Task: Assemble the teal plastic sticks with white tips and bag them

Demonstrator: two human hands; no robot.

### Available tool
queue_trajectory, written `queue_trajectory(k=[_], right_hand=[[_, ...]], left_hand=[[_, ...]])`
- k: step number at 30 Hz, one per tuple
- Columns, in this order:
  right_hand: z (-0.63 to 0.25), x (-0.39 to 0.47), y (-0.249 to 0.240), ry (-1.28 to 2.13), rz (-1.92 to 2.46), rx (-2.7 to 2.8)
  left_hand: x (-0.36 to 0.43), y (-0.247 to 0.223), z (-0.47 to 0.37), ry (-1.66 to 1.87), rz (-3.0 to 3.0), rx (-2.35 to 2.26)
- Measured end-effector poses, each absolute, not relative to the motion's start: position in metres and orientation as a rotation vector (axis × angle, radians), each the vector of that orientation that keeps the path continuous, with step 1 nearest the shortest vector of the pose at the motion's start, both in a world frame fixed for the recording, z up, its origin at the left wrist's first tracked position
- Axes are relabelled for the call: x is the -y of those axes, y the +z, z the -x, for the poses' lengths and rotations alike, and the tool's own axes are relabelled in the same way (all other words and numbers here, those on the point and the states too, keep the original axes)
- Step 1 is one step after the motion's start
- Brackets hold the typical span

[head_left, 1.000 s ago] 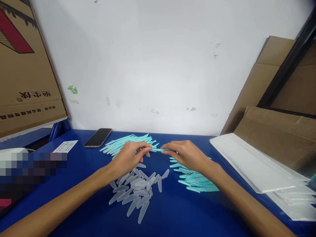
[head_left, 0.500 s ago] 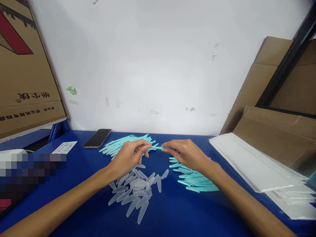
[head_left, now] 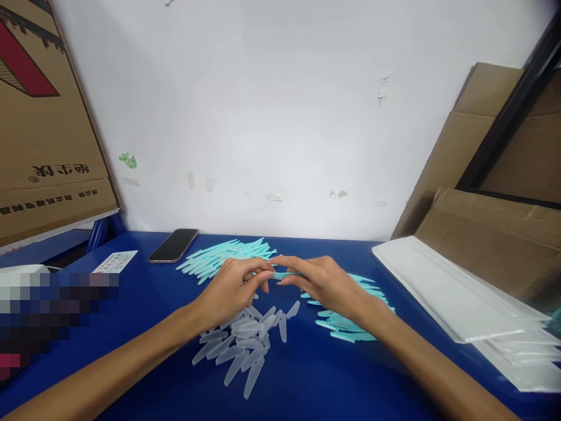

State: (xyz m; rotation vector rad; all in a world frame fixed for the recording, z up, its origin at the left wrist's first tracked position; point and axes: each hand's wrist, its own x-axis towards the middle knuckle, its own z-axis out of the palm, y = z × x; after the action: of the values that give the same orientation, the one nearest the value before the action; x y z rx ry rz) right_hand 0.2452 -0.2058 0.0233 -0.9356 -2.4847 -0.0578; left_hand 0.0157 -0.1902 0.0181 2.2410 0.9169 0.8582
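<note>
A slim teal eyebrow razor bridges my two hands above the blue table. My left hand pinches its left end, where the fingers hide any cap. From the other side, my right hand grips the handle between thumb and fingers, its index finger stretched toward my left fingertips. Frosted clear blade caps lie in a loose pile below my left hand. Behind that hand is a heap of teal razors. More teal razors lie partly hidden under my right hand and forearm.
A phone and a printed card lie at the back left. White plastic sleeves are stacked at the right, beside folded cardboard. A large carton stands at the left. The white wall bounds the back.
Both hands have come slightly lower and closer together along the razor. My right index finger now reaches over toward my left fingertips. The clear piece seen at the left fingers is now covered.
</note>
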Motion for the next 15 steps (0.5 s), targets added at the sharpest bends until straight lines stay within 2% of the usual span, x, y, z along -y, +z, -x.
queue_trajectory(k=[5, 9, 12, 15], right_hand=[[-0.244, 0.206, 0.025, -0.004, 0.917, 2.47], [-0.25, 0.201, 0.035, -0.085, 1.121, 2.471], [-0.269, 0.191, 0.042, -0.246, 1.321, 2.369], [-0.298, 0.176, 0.044, -0.287, 1.471, 2.28]], left_hand=[[0.19, 0.021, -0.015, 0.871, -2.465, -0.925], [0.183, 0.025, -0.008, 0.953, -2.738, -0.917], [0.174, 0.03, 0.003, 1.034, -2.811, -1.115], [0.162, 0.032, 0.015, 0.928, -2.819, -1.441]])
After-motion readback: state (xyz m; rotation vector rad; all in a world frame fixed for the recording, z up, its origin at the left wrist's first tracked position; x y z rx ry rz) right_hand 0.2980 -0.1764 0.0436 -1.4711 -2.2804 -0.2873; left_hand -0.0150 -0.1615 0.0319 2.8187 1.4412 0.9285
